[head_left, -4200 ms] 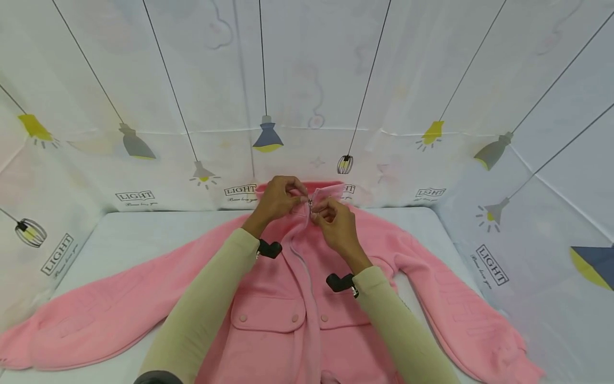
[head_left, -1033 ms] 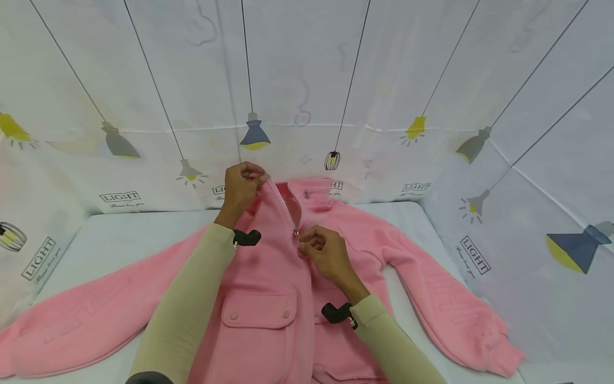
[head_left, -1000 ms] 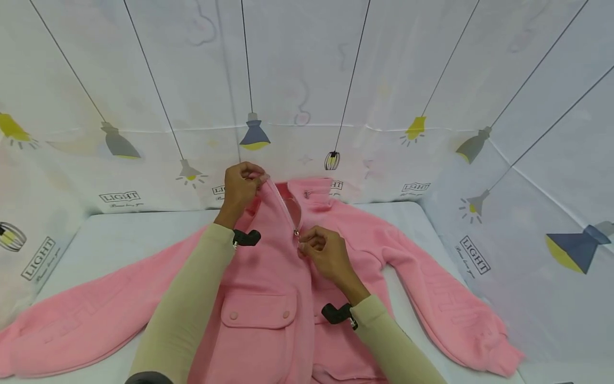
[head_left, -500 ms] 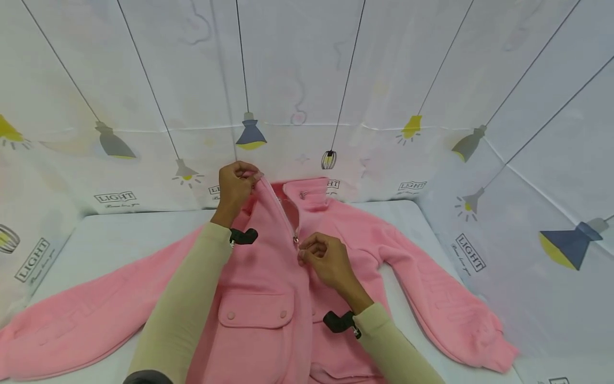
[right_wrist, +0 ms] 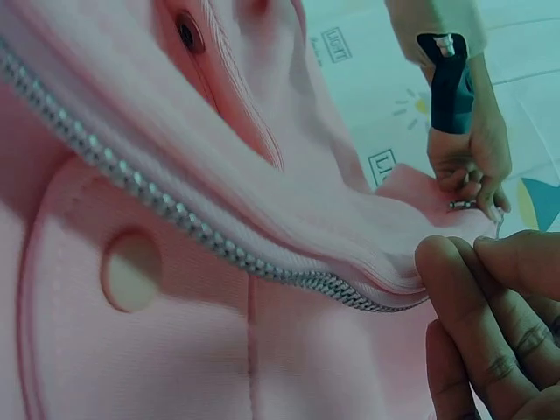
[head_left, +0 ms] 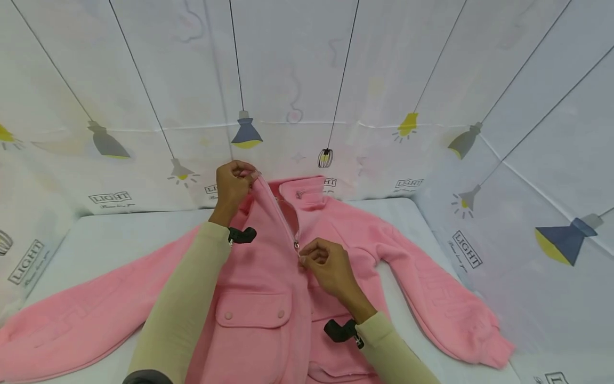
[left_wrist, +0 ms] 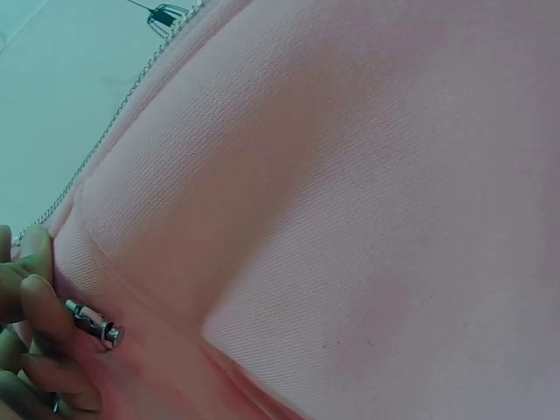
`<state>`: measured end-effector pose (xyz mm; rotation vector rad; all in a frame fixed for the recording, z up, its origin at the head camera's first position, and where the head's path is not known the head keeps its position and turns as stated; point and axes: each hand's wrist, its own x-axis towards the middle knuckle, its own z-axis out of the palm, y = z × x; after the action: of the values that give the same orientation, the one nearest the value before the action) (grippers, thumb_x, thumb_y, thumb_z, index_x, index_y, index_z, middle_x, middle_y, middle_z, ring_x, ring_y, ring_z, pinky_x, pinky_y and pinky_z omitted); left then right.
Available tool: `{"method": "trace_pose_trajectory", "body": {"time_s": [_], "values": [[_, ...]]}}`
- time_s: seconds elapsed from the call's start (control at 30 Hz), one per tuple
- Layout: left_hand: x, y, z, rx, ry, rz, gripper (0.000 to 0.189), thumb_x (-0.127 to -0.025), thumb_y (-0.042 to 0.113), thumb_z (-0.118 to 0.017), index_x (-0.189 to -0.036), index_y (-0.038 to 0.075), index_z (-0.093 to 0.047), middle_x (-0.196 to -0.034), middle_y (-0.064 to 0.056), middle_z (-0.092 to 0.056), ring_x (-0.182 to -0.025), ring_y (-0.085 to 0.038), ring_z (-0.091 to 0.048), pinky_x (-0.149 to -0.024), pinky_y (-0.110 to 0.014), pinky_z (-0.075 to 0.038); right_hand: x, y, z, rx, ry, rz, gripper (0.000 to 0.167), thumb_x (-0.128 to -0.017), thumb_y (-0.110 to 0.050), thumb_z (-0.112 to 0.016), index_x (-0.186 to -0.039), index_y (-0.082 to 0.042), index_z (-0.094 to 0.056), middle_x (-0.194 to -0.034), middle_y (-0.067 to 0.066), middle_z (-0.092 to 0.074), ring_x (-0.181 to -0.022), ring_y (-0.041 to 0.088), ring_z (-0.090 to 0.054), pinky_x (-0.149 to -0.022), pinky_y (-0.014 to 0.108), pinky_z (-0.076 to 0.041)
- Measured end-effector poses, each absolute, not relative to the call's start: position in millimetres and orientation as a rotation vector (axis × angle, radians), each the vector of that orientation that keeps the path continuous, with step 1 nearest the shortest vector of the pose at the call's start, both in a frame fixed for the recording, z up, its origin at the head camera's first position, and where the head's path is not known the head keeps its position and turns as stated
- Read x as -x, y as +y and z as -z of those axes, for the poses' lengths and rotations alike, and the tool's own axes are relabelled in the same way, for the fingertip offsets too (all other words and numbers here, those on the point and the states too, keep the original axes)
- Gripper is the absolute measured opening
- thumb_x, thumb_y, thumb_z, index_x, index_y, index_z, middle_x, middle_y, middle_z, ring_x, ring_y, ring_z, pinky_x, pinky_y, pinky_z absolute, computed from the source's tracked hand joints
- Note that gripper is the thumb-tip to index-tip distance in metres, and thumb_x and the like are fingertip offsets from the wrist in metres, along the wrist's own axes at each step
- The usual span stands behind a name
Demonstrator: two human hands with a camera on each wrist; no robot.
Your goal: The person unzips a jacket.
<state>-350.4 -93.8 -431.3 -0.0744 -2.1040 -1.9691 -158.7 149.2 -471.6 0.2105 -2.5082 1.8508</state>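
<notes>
A pink jacket [head_left: 254, 272] lies front up, its zip parted from the collar down to the slider [head_left: 296, 245]. My left hand [head_left: 232, 186] pinches the top corner of the left collar edge and holds it up. In the left wrist view a metal fastening [left_wrist: 94, 325] sits on the collar beside those fingers. My right hand [head_left: 331, 266] pinches the zip pull just below the slider, thumb against forefinger. The right wrist view shows the metal zip teeth [right_wrist: 192, 223] running to these fingertips, which hide the pull there.
The jacket lies on a white table [head_left: 139, 229], its sleeves spread to both sides. A buttoned pocket flap [head_left: 253, 310] is below the hands. Behind the table hangs a white sheet [head_left: 307, 80] printed with lamps. A second metal fastening [head_left: 300, 195] is on the right collar.
Both hands were together at the collar top, the slider between them. My left hand has moved left with the collar edge; my right hand has drawn the slider down, and the collar has parted.
</notes>
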Motion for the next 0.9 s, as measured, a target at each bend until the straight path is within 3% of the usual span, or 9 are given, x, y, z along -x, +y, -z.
{"method": "trace_pose_trajectory", "body": {"time_s": [0.23, 0.53, 0.7, 0.9], "values": [[351, -92, 432, 0.062, -2.115, 1.936, 0.006, -0.095, 0.004, -0.078, -0.1, 0.001, -0.074, -0.079, -0.003, -0.07, -0.057, -0.014, -0.06, -0.052, -0.024, -0.052, 150, 149, 472, -0.175, -2.501, -1.898, 0.005, -0.097, -0.011, -0.077, -0.101, -0.008, -0.077, -0.086, 0.012, -0.079, -0.078, 0.03, -0.077, -0.065, 0.024, -0.055], [353, -95, 430, 0.007, -2.048, 1.937, 0.006, -0.095, 0.004, -0.078, -0.097, -0.001, -0.076, -0.081, -0.011, -0.072, -0.058, -0.017, -0.062, -0.054, -0.022, -0.054, 136, 151, 477, -0.189, -2.456, -2.053, 0.005, -0.098, -0.002, -0.071, -0.102, -0.002, -0.074, -0.087, 0.02, -0.077, -0.079, 0.036, -0.078, -0.076, 0.048, -0.065], [353, -103, 431, -0.052, -2.043, 1.918, 0.008, -0.094, 0.004, -0.079, -0.098, -0.002, -0.075, -0.086, -0.011, -0.072, -0.063, -0.013, -0.06, -0.057, -0.019, -0.053, 124, 155, 484, -0.164, -2.484, -2.048, 0.004, -0.099, -0.004, -0.072, -0.103, -0.003, -0.074, -0.089, 0.019, -0.077, -0.081, 0.032, -0.079, -0.081, 0.049, -0.065], [355, -104, 437, -0.063, -2.029, 1.931, 0.006, -0.094, 0.0, -0.076, -0.093, 0.006, -0.075, -0.081, -0.004, -0.07, -0.063, -0.015, -0.061, -0.056, -0.021, -0.054, 116, 157, 485, -0.153, -2.495, -2.04, 0.006, -0.098, -0.002, -0.071, -0.101, -0.006, -0.075, -0.086, 0.017, -0.077, -0.079, 0.032, -0.079, -0.079, 0.047, -0.065]]}}
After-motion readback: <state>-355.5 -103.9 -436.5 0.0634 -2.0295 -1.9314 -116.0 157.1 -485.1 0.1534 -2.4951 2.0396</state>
